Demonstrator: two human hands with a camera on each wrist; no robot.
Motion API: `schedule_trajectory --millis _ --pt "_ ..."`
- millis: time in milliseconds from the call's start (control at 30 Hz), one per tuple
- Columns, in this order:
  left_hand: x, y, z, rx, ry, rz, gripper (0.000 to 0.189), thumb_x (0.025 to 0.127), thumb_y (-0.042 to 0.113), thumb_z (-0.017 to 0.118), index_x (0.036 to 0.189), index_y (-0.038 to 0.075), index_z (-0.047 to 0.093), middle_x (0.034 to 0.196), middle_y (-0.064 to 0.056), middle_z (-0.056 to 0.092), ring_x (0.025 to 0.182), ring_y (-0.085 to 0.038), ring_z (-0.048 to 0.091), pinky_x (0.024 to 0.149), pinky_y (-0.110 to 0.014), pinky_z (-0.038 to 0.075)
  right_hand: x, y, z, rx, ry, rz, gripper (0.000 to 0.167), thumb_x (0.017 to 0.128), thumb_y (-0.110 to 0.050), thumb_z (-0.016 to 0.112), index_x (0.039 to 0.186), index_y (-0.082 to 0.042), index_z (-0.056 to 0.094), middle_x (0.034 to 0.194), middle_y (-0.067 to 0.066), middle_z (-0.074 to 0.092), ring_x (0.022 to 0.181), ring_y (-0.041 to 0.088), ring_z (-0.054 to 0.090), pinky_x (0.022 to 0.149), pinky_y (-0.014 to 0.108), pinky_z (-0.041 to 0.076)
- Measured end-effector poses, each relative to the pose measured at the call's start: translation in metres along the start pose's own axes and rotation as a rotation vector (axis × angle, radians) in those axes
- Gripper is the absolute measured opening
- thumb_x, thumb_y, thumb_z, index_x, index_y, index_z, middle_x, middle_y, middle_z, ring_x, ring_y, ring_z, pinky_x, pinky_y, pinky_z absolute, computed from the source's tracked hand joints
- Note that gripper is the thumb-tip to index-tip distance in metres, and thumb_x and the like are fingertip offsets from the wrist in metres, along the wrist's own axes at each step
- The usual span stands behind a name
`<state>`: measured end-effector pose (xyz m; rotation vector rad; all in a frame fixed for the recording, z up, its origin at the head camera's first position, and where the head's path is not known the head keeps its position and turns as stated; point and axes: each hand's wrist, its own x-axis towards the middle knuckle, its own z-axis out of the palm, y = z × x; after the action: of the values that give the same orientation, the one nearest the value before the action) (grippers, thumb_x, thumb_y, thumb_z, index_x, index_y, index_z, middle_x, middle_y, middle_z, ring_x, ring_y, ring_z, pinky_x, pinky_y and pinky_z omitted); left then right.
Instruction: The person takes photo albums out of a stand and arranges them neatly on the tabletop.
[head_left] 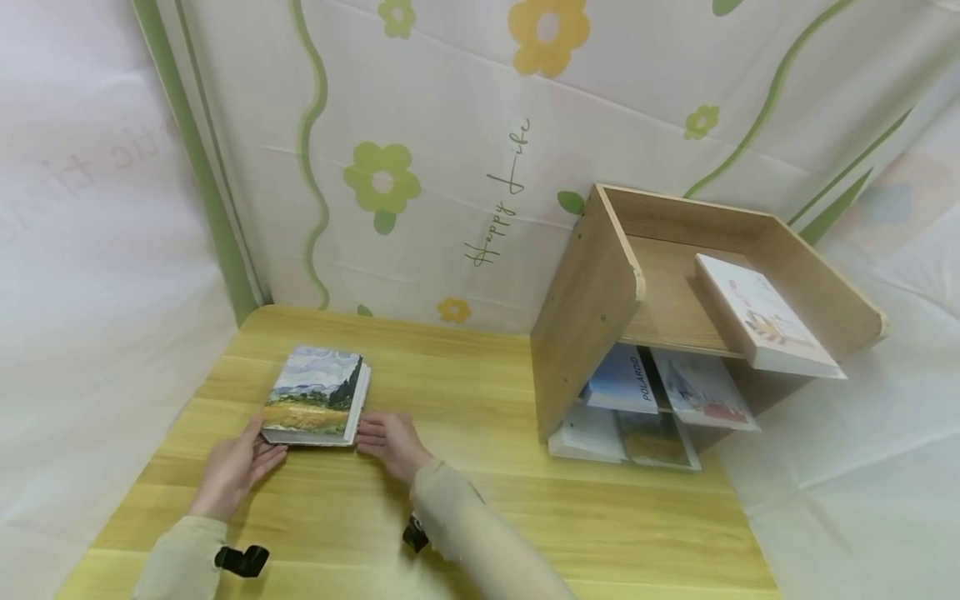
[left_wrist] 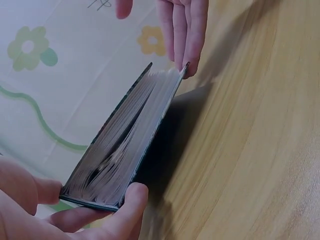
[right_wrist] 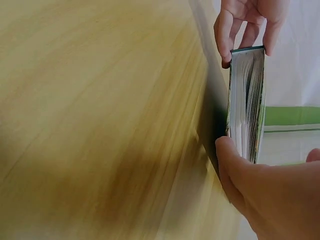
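Book (head_left: 318, 396): one, hardback, landscape painting on the cover; left of centre in the head view, lying flat-wise with its painted cover up. Dark shadow under it in both wrist views; whether any part touches the table cannot be told.

Left hand (head_left: 236, 467): at the book's lower left corner in the head view; grips the spine, thumb on one cover, fingers on the other, as seen lower left in the left wrist view.

Right hand (head_left: 393, 442): at the book's lower right corner in the head view; fingers extended, tips touching the edge of the lower cover, thumb apart from the book at the top of the left wrist view.

Table (head_left: 465, 392): wood-grained, yellowish, across the lower frame.

Shelf (head_left: 577, 317): wooden, right side of the frame, three levels. Top: white book (head_left: 768, 312), jutting past the front edge. Middle: blue book (head_left: 622, 379) lettered POLAROID, with a pale book (head_left: 705, 392) to its right. Bottom: further printed matter, partly hidden.

Cloth (head_left: 435, 108): white, upper frame; green and yellow flowers, lettering "Happy Life".

Wrist devices: two, black, one (head_left: 242, 561) at each pale sleeve, lower left and lower centre.
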<state>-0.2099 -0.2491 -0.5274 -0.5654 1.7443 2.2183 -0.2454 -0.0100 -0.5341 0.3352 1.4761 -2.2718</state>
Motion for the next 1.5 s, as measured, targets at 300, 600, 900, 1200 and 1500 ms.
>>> schedule_trajectory --millis 300,600,900,1200,1500 --pt "-0.001 0.0 0.002 0.032 0.072 0.041 0.071 0.106 0.041 0.033 0.154 0.002 0.0 0.156 -0.032 -0.004 0.107 -0.014 0.061 0.1 -0.031 0.044 0.002 0.003 -0.003 0.06 -0.11 0.026 0.052 0.097 -0.016 0.052 0.138 0.014 0.04 0.126 0.036 0.052 0.118 0.048 0.052 0.104 0.055 0.04" --pt "-0.004 0.001 0.008 -0.04 0.069 0.073 0.059 0.108 0.026 0.022 0.153 -0.002 -0.004 0.154 -0.028 0.003 0.141 -0.038 0.021 0.106 -0.03 0.038 0.005 0.004 0.002 0.073 -0.208 0.067 0.073 0.095 -0.028 0.059 0.149 0.009 0.025 0.144 0.038 0.032 0.134 0.051 0.033 0.111 0.057 0.028" --pt "-0.012 0.002 0.01 -0.046 -0.043 0.098 0.062 0.107 0.037 0.013 0.15 0.007 -0.02 0.156 -0.021 -0.022 0.144 -0.041 0.008 0.114 -0.037 0.022 0.008 0.01 0.002 0.111 -0.209 0.054 0.073 0.097 -0.03 0.055 0.15 0.008 0.024 0.148 0.038 0.027 0.138 0.05 0.026 0.113 0.058 0.022" --pt "-0.015 0.0 0.015 -0.058 -0.078 0.14 0.068 0.105 0.045 0.013 0.151 0.007 -0.02 0.157 -0.015 -0.024 0.145 -0.039 -0.001 0.117 -0.045 0.013 0.012 0.011 -0.001 0.152 -0.192 0.055 0.072 0.097 -0.029 0.055 0.151 0.007 0.022 0.149 0.038 0.024 0.138 0.05 0.024 0.113 0.058 0.02" --pt "-0.021 0.003 0.018 -0.017 -0.042 0.105 0.065 0.105 0.044 0.01 0.153 0.01 -0.018 0.154 -0.012 -0.031 0.145 -0.039 -0.004 0.117 -0.042 0.015 0.01 0.01 -0.006 0.191 -0.173 0.06 0.073 0.095 -0.027 0.058 0.15 0.008 0.024 0.149 0.038 0.024 0.139 0.051 0.022 0.113 0.06 0.02"
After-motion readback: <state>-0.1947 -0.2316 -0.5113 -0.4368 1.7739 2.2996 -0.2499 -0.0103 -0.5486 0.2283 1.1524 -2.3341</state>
